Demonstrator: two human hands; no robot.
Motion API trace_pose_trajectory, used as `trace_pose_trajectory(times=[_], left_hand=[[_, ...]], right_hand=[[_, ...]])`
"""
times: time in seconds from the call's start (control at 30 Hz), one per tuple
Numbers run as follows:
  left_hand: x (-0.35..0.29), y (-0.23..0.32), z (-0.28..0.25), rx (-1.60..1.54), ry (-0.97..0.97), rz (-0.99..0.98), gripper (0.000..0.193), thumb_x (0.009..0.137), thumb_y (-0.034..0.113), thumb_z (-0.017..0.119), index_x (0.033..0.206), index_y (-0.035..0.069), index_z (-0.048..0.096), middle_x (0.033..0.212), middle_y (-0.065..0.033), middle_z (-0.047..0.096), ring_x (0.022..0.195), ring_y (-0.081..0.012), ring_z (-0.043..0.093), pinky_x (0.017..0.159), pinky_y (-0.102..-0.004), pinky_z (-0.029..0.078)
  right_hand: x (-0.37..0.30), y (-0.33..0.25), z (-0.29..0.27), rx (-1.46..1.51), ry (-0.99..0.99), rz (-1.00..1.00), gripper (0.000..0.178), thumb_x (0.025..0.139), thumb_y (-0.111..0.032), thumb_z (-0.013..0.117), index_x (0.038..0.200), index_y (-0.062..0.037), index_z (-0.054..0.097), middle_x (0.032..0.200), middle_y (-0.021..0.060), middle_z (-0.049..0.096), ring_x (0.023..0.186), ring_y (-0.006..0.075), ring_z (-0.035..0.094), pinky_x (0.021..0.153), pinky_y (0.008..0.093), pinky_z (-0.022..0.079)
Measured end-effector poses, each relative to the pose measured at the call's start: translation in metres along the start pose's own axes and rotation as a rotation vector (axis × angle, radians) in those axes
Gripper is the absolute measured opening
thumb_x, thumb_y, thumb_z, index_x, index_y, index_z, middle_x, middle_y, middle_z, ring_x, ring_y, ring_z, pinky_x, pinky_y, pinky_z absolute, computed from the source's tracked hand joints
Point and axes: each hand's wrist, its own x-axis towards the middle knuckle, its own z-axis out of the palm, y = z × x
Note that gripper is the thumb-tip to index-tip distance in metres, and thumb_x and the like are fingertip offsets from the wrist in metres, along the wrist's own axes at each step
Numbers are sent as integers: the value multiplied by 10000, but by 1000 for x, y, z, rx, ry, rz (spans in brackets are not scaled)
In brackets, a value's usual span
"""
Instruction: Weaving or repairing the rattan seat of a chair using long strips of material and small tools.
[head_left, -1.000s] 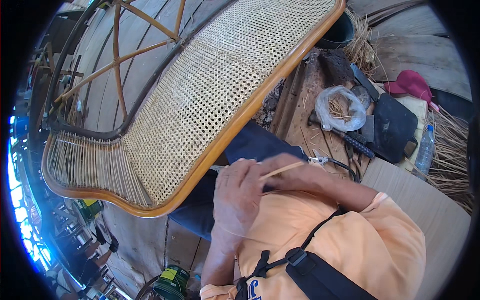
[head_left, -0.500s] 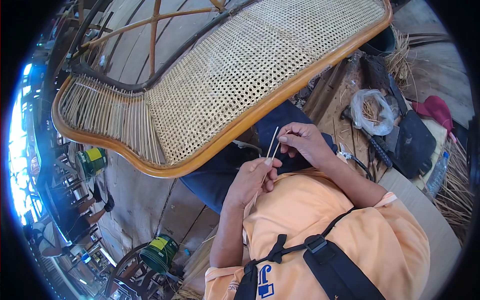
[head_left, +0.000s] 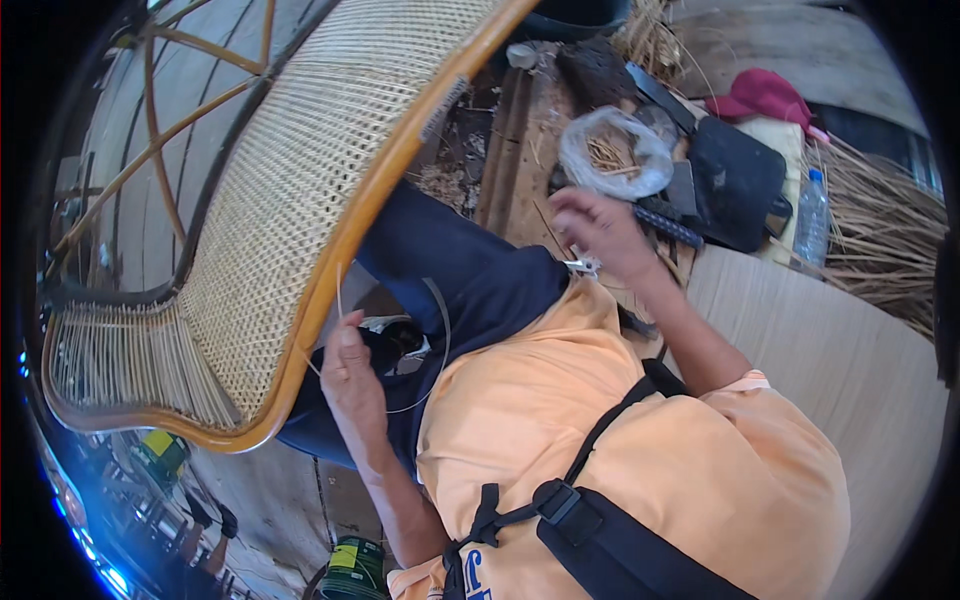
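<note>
My left hand (head_left: 354, 380) is closed, with the thumb pressed on a thin pale cane strand (head_left: 339, 292) whose end sticks up beside the chair panel's wooden rim. A pale strand also loops across my dark trousers near that hand. The large woven cane panel (head_left: 290, 180) leans on the left in its bent brown frame (head_left: 345, 235). Over the board at my right, my right hand (head_left: 608, 238) is raised just below a clear plastic bag (head_left: 616, 155) of cane scraps. Its fingers are blurred and partly curled; whether they hold anything is unclear.
Beside the bag lie a dark-handled tool (head_left: 668, 226) and a black flat case (head_left: 738, 185). A plastic bottle (head_left: 812, 220), a maroon cap (head_left: 762, 97) and bundled cane strips (head_left: 880, 220) are farther right. Green buckets (head_left: 352, 570) stand at lower left.
My hands have parted: the left moved left toward the panel's rim with the strand, while the right moved toward the plastic bag. The whole view has turned to the right.
</note>
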Motion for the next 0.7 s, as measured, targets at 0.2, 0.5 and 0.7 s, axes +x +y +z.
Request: trace_pose_trajectory(times=[0.2,0.5,0.7], left_hand=[[0,-1,15,-138,-53,-128,224,947,228,438,1020,40,537,677,18,445,557,-37,362,483,-178,297],[-12,21,53,-369,-426,-179,187,930,119,471,1042,0,563,738,9,524,579,-10,413,512,-139,330],[-3,51,62,-463,-314,182,178,922,65,468,1073,5,541,848,-56,600,712,-38,530,574,-150,411]], right_hand=[[-16,80,-91,-635,384,-102,198,837,-182,580,965,-33,604,791,132,631,718,232,621,671,320,475],[-81,128,-57,-844,127,-116,131,836,-138,547,923,-51,590,860,149,602,829,324,576,747,400,446],[-63,120,-78,-694,535,-180,132,848,-109,537,956,-47,581,880,142,594,858,294,579,774,344,454]])
